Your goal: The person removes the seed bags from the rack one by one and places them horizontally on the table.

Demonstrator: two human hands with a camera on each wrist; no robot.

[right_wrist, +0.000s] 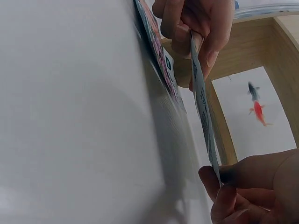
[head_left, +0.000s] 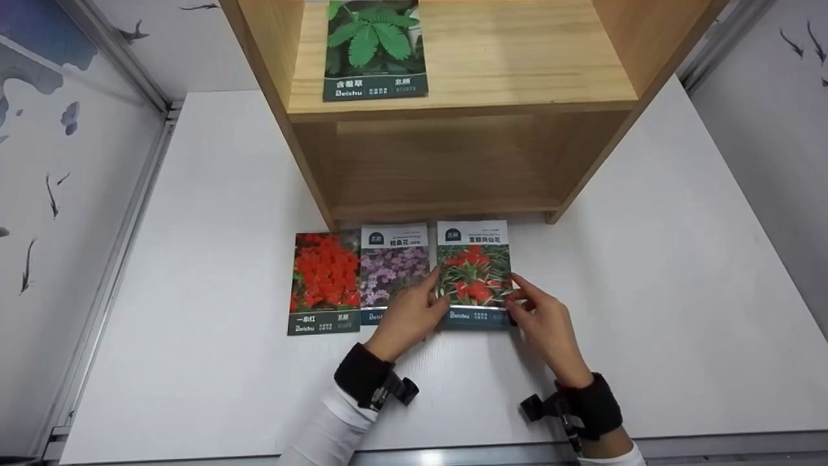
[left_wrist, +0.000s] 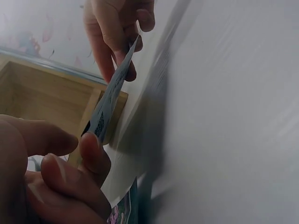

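Observation:
Both hands hold a seed packet [head_left: 475, 275] with red flowers on its front, one at each side edge. My left hand [head_left: 411, 314] pinches its left edge, and the right hand [head_left: 546, 327] pinches its right edge. Seen nearly edge-on in the left wrist view, the packet [left_wrist: 112, 95] is raised off the white table with a shadow beneath. In the right wrist view it stretches between the two hands. Left of it lies a packet with purple flowers [head_left: 391, 265], partly covered by the left hand. Beside that is another packet with dense red flowers [head_left: 325, 272].
A wooden shelf unit [head_left: 462, 110] stands behind the packets, its lower front edge close to their tops. On its upper board lies a green-leaf packet [head_left: 375, 48]. White table surface [head_left: 220, 388] spreads around, with printed panels [head_left: 77, 194] at the sides.

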